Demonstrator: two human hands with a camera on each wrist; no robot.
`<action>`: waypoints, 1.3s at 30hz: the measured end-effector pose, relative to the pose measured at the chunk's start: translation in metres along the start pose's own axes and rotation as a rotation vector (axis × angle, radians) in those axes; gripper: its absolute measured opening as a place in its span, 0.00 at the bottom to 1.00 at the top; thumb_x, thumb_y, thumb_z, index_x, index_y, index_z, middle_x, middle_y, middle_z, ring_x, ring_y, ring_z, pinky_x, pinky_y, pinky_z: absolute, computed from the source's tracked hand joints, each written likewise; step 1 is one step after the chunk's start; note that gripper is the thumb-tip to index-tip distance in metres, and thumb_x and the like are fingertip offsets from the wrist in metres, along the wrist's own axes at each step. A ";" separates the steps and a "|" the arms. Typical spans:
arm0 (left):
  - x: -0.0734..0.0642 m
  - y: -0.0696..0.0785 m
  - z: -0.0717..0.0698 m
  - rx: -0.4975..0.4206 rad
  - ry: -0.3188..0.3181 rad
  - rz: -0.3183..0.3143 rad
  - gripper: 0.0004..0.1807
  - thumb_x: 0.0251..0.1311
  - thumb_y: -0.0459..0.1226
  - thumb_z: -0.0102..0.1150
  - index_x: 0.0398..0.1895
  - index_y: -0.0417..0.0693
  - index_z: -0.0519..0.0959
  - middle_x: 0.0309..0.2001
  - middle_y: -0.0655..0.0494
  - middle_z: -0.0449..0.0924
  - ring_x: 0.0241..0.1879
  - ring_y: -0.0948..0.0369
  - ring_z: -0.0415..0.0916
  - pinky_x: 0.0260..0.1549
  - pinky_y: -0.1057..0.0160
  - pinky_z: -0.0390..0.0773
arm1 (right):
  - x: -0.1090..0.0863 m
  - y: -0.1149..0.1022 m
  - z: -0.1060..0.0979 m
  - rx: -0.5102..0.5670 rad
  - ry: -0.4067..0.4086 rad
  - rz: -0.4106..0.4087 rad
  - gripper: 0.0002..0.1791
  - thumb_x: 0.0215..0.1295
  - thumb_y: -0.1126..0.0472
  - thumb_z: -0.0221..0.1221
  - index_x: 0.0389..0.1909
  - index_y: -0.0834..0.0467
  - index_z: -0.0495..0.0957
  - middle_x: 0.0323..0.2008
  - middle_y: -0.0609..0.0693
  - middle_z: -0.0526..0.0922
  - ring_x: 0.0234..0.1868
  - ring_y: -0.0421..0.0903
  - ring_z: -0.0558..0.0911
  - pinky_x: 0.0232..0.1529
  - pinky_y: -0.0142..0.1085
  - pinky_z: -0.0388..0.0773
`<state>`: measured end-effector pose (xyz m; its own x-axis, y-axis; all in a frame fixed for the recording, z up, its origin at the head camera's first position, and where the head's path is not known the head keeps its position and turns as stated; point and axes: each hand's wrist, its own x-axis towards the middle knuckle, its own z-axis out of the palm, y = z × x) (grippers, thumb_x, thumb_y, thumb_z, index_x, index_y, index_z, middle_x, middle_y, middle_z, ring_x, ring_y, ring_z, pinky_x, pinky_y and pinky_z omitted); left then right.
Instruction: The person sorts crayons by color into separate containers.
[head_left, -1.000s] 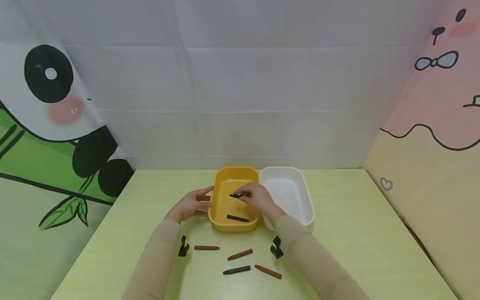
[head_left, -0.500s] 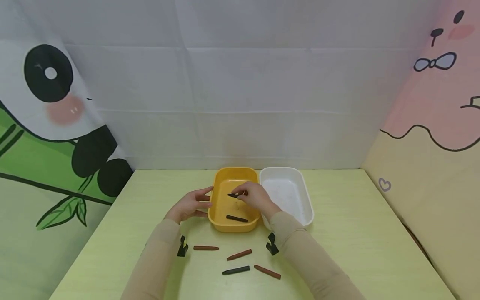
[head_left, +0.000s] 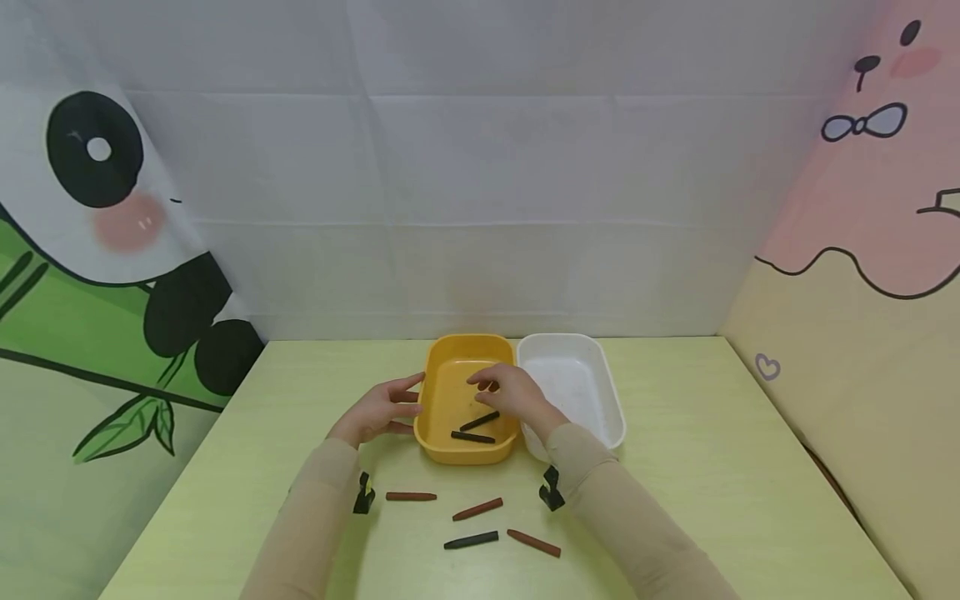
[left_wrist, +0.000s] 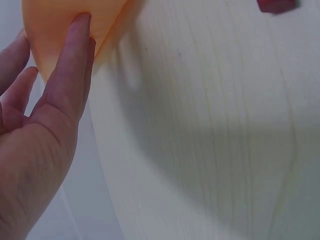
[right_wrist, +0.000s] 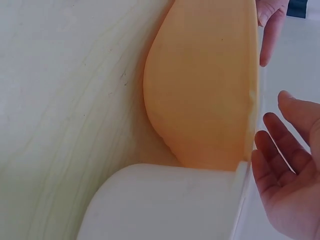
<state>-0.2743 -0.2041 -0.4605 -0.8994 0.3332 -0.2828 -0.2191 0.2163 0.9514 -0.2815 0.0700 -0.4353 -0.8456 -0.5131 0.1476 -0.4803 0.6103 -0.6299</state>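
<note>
My left hand (head_left: 381,410) rests its outstretched fingers against the left side of the yellow tray (head_left: 468,455); in the left wrist view its fingertips touch the tray's wall (left_wrist: 52,30). Over the tray's right half is my right hand (head_left: 512,393), fingers loosely bent and holding nothing. Two black crayons lie inside the tray, one crayon (head_left: 480,421) slanted and the other crayon (head_left: 472,437) just in front of it. From the right wrist camera, my right hand (right_wrist: 292,170) shows its fingers apart with nothing between them, beside the tray's rim.
A white tray (head_left: 611,392) stands against the yellow tray's right side. On the table in front lie a brown crayon (head_left: 411,497), a second brown crayon (head_left: 477,509), a third brown crayon (head_left: 534,543) and a dark crayon (head_left: 471,540). A white curtain (head_left: 480,167) hangs behind.
My right hand has let go of a black crayon, which now lies slanted in the yellow tray behind the other one. The left hand stays at the tray's side.
</note>
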 end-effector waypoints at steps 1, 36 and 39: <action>0.000 0.000 0.000 0.004 -0.002 0.001 0.38 0.69 0.28 0.55 0.79 0.48 0.53 0.67 0.30 0.63 0.57 0.39 0.74 0.46 0.49 0.82 | -0.002 -0.001 -0.001 0.004 -0.003 -0.003 0.16 0.67 0.64 0.63 0.54 0.58 0.82 0.46 0.54 0.84 0.47 0.53 0.80 0.51 0.43 0.77; -0.004 0.001 -0.002 0.005 -0.009 0.006 0.38 0.69 0.27 0.54 0.79 0.47 0.52 0.67 0.29 0.63 0.57 0.39 0.74 0.47 0.49 0.81 | -0.085 -0.003 0.008 0.016 0.092 -0.270 0.25 0.61 0.64 0.69 0.60 0.59 0.78 0.49 0.50 0.85 0.47 0.47 0.81 0.53 0.42 0.77; -0.004 0.001 -0.002 0.010 -0.004 -0.004 0.38 0.69 0.27 0.54 0.79 0.48 0.52 0.67 0.30 0.63 0.57 0.41 0.75 0.47 0.49 0.81 | -0.090 -0.003 0.011 -0.006 0.103 -0.298 0.26 0.60 0.64 0.69 0.60 0.58 0.78 0.49 0.50 0.85 0.47 0.47 0.81 0.54 0.42 0.77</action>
<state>-0.2718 -0.2071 -0.4584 -0.8972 0.3356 -0.2872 -0.2190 0.2267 0.9490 -0.2018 0.1078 -0.4551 -0.6862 -0.6064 0.4017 -0.7117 0.4457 -0.5429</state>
